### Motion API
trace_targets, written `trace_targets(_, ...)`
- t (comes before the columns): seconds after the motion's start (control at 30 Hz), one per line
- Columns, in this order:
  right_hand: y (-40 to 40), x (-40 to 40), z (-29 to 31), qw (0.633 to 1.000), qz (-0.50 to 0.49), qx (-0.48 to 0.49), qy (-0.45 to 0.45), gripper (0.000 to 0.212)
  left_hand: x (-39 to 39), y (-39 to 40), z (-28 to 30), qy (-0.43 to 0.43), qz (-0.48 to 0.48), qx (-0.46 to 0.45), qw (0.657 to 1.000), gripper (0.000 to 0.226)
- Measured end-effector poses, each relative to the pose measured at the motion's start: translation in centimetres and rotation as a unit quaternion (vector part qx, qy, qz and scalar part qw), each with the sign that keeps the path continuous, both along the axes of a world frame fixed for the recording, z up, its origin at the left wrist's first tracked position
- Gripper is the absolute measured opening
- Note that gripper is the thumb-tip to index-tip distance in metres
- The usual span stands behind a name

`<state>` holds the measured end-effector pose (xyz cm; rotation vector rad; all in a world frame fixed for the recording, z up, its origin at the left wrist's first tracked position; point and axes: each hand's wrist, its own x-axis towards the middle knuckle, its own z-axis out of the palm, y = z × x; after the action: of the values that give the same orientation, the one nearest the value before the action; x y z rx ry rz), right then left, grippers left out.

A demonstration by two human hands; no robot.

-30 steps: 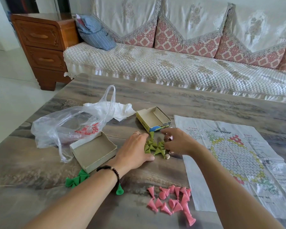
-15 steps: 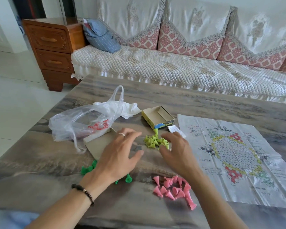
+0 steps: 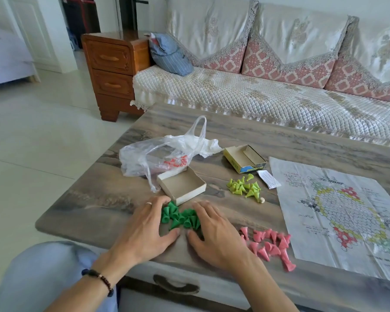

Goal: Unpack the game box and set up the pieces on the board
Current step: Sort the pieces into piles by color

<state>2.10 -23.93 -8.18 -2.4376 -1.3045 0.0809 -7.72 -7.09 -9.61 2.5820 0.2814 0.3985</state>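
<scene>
A heap of dark green cone pieces [image 3: 180, 217] lies near the table's front edge. My left hand [image 3: 144, 230] and my right hand [image 3: 214, 230] rest flat on either side of it, fingers spread and cupped around the heap. Yellow-green cones [image 3: 243, 188] sit in a pile further back. Pink cones [image 3: 269, 244] lie to the right of my right hand. The paper board [image 3: 338, 210] with its hexagon grid is spread flat at the right. Two open box halves stand behind: a plain tray [image 3: 182, 184] and a yellow-blue one [image 3: 244, 158].
A crumpled plastic bag [image 3: 158, 154] lies behind the plain tray. A small folded leaflet [image 3: 268, 179] sits by the board's left edge. A tiny pale bead [image 3: 261, 200] lies beside the yellow-green pile. A sofa [image 3: 268, 93] and wooden cabinet [image 3: 113, 70] stand beyond the table.
Both hands have left the yellow-green pile and come back toward the front edge, closing around the dark green cones, which are now gathered into one heap. The view has tilted and shifted left.
</scene>
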Motion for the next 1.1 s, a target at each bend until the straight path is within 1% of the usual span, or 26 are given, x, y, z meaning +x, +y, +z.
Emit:
trace_targets(0.07,0.7,-0.1,-0.6,1.000,0.013,0.005,-0.014,0.052,0.3,0.2,0.2,0.014,-0.019,0.009,1.000,0.065)
trace_targets(0.17,1.4,0.1,-1.6,1.000,0.001,0.015,-0.014,0.052,1.1,0.9,-0.2,0.017,-0.063,0.042,0.997,0.063)
trace_targets(0.23,1.5,0.5,-1.9,0.999,-0.004,0.046,-0.011,0.044,1.5,1.3,-0.4,0.026,-0.088,0.055,0.994,0.062)
trace_targets(0.3,1.6,0.8,-2.1,0.997,-0.009,0.076,-0.009,0.034,1.7,1.4,-0.6,0.018,-0.101,0.058,0.993,0.055)
trace_targets(0.4,1.7,0.9,-2.2,0.995,-0.033,0.091,-0.011,0.031,1.8,1.4,-0.7,-0.005,-0.095,0.092,0.991,0.043)
trace_targets(0.53,1.8,0.8,-2.0,0.996,-0.021,0.056,-0.065,0.038,2.1,1.4,-0.8,-0.012,-0.078,0.130,0.988,0.034)
trace_targets(0.63,1.8,1.0,-2.2,0.993,-0.034,0.040,-0.110,0.030,2.3,1.5,-0.8,-0.023,-0.079,0.140,0.987,0.028)
trace_targets(0.73,1.8,1.3,-2.5,0.988,-0.061,0.047,-0.136,0.022,2.7,1.5,-0.9,-0.027,-0.084,0.169,0.982,0.026)
trace_targets(0.8,1.9,1.1,-2.4,0.985,-0.077,0.053,-0.144,0.018,3.1,1.7,-0.9,-0.038,-0.093,0.181,0.978,0.030)
trace_targets(0.93,2.0,1.4,-2.0,0.982,-0.079,0.037,-0.165,0.020,3.9,2.1,-1.0,-0.065,-0.099,0.176,0.977,0.028)
trace_targets(1.03,1.9,1.9,-2.1,0.979,-0.078,0.058,-0.182,0.022,3.9,2.0,-1.2,-0.084,-0.080,0.176,0.978,0.027)
trace_targets(1.1,1.9,1.9,-2.3,0.978,-0.077,0.076,-0.179,0.027,3.9,1.7,-1.1,-0.096,-0.066,0.194,0.974,0.029)
